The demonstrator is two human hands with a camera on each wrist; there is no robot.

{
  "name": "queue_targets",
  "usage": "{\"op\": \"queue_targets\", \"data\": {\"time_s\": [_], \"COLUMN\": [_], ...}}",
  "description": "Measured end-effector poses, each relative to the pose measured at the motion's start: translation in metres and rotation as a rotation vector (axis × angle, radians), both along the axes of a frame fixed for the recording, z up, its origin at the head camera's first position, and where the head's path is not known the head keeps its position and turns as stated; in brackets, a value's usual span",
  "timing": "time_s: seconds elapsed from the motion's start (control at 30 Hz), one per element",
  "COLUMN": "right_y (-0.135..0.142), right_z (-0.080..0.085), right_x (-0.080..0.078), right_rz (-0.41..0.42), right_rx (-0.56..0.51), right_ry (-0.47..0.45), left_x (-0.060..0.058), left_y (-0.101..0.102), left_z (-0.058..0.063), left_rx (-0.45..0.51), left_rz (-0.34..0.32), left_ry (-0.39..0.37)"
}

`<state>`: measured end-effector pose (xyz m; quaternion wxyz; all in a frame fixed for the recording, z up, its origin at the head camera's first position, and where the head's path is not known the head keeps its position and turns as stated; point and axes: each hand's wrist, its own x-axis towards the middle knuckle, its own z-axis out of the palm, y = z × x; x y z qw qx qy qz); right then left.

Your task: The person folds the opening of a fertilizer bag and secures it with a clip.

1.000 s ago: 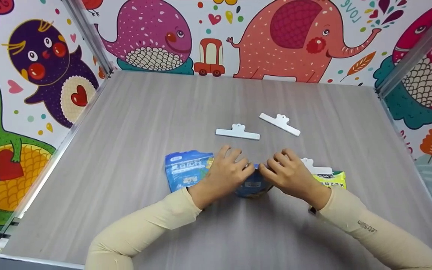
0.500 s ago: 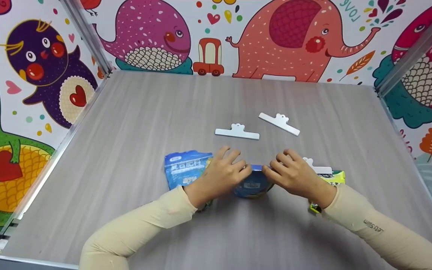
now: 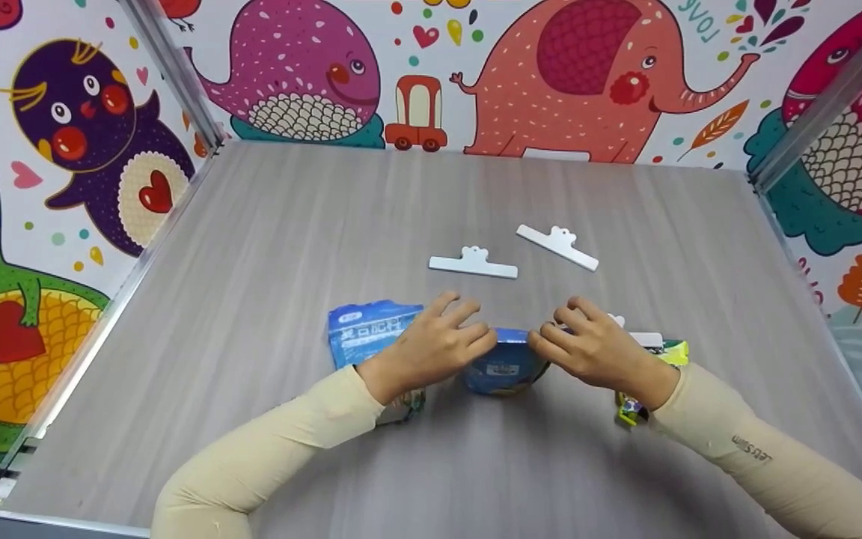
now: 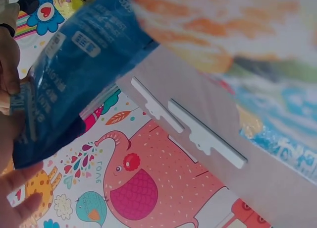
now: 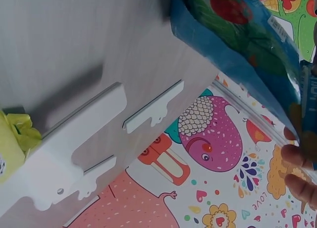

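Left hand (image 3: 432,342) and right hand (image 3: 588,348) pinch top edge of blue pouch (image 3: 503,372), between them; white clips (image 3: 474,264) beyond. Right wrist view shows me pouch's red-and-green print (image 5: 233,12), hidden in head view.

The left arm (image 3: 270,453) and right arm (image 3: 745,430), both cream-sleeved, slant inward from the lower corners, the left one sharply bent near the bottom edge. The left hand (image 3: 438,343) and right hand (image 3: 592,348) face each other, level and apart, backs upward. Each pinches with its inner digits, while the other fingers are bent and spread away from the grip.
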<state>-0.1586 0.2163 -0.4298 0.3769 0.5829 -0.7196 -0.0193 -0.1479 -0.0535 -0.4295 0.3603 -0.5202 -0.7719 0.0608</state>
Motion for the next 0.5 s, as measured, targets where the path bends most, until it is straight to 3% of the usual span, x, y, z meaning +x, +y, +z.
{"op": "queue_targets", "data": {"time_s": [0.33,0.5], "right_y": [0.004,0.006], "right_z": [0.003,0.003], "right_x": [-0.005,-0.008], "right_rz": [0.064,0.088], "right_rx": [0.074,0.111], "right_ry": [0.034,0.012], "left_x": [-0.007,-0.012], "left_y": [-0.008,-0.012], "left_z": [0.001,-0.001], "left_rx": [-0.087,-0.064], "left_rz": [-0.049,-0.095], "left_ry": [0.018,0.003]}}
